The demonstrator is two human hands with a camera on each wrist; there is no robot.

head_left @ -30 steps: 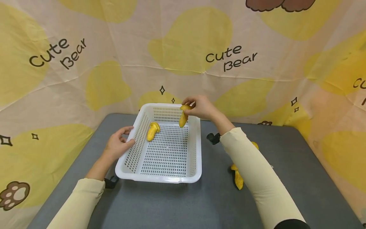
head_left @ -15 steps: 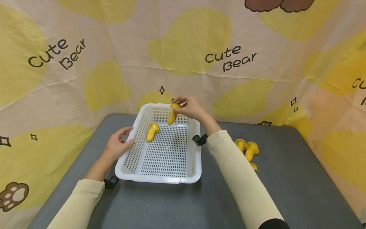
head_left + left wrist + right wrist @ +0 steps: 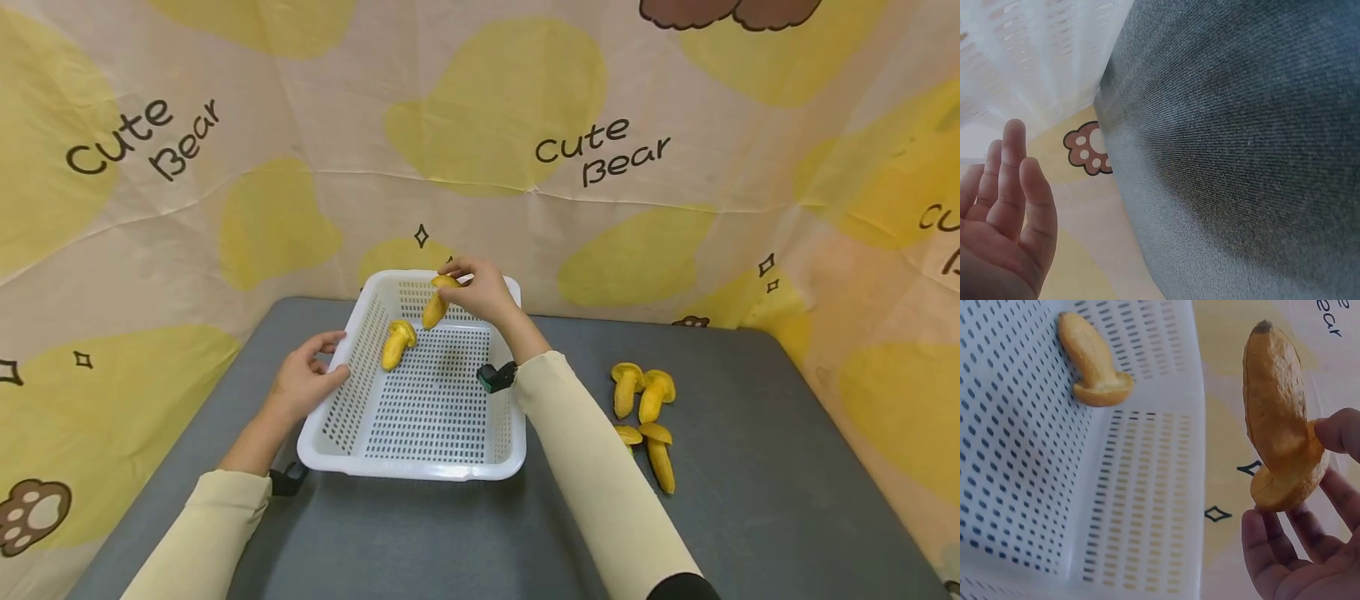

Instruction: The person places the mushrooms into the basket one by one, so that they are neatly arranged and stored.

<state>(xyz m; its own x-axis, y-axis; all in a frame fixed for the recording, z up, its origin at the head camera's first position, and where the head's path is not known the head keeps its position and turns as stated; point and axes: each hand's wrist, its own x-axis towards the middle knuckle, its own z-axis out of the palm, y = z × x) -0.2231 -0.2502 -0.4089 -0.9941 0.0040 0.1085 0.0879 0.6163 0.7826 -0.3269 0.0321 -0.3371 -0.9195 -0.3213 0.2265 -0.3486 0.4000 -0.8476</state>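
Note:
The right hand (image 3: 483,293) pinches a yellow mushroom (image 3: 434,310) by its cap over the back part of a white perforated basket (image 3: 420,468). In the right wrist view, thumb and fingers of the right hand (image 3: 1310,550) hold the cap of that mushroom (image 3: 1275,394), its stem pointing up. Another mushroom (image 3: 397,346) lies inside the basket near the left wall, also seen in the right wrist view (image 3: 1091,356). At the basket's left rim rests the left hand (image 3: 300,379), fingers fairly straight. The left wrist view shows the left hand (image 3: 1007,219) beside the basket wall (image 3: 1035,56).
Several yellow mushrooms (image 3: 657,396) lie on the grey table (image 3: 750,467) right of the basket, one partly hidden by the right sleeve (image 3: 592,475). A printed cloth (image 3: 480,108) with yellow patches and lettering hangs behind the table.
The right hand has moved left over the basket with its mushroom, and the sleeve's shift uncovers more mushrooms on the table. The left hand has stayed at the rim.

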